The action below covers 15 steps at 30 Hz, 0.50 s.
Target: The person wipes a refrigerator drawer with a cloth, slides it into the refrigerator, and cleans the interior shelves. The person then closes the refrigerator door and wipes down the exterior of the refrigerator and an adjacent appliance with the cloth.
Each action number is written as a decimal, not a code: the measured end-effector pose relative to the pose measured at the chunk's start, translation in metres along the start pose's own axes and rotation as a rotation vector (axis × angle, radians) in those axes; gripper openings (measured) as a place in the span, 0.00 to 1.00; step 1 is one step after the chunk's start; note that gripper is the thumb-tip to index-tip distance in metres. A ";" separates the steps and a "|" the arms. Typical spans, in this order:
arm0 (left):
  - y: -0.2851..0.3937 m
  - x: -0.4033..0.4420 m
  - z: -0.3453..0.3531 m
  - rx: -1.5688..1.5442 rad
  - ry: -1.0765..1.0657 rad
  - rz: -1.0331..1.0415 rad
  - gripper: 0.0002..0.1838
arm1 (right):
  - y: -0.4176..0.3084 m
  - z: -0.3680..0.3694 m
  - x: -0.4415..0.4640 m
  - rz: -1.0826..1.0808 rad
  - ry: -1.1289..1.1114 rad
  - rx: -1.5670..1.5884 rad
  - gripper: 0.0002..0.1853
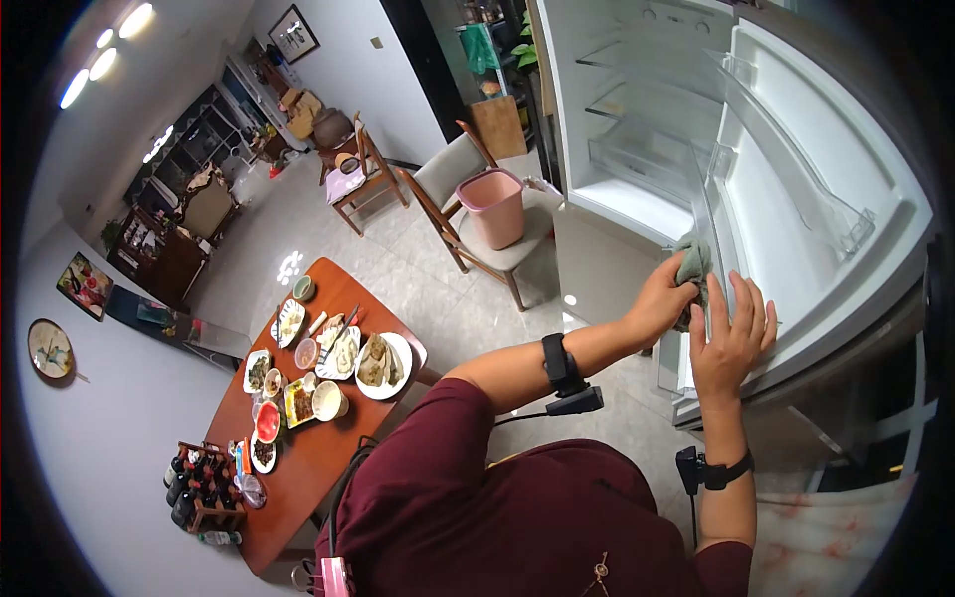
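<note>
My left hand [661, 302] is closed on a crumpled grey-green cloth [693, 261], held against the edge of a clear door shelf in the refrigerator door [826, 109]. Beside it, my right hand [734, 333] has its fingers stretched out and apart over the lower part of the door. The fingertips seem to rest on the door shelf, though the exact contact is hard to see. The door stands wide, and the refrigerator interior [637, 189] shows glass shelves and a clear drawer [637, 159].
A pink bin [494, 214] stands on a chair [448, 184] left of the refrigerator. Farther left, a wooden table [288, 488] bears several plates and bowls of food, plus a bottle rack [211, 497]. Another chair [368, 174] stands behind.
</note>
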State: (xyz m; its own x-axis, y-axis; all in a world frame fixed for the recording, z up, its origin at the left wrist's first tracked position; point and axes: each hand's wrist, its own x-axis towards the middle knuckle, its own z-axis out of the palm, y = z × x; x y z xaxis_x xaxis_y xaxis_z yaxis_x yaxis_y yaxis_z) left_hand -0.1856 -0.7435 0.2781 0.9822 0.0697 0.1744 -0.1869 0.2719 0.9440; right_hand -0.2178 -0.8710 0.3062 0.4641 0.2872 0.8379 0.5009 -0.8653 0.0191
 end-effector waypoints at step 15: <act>-0.019 -0.021 -0.013 0.108 -0.218 0.115 0.18 | -0.012 0.003 0.005 0.018 -0.013 -0.095 0.18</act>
State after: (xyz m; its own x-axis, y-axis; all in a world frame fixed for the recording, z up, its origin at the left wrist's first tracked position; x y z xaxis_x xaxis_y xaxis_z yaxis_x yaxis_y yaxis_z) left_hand -0.2033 -0.7375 0.2525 0.9375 -0.1174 0.3275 -0.3061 0.1691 0.9368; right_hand -0.2193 -0.8583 0.3087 0.4819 0.2759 0.8317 0.4209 -0.9053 0.0565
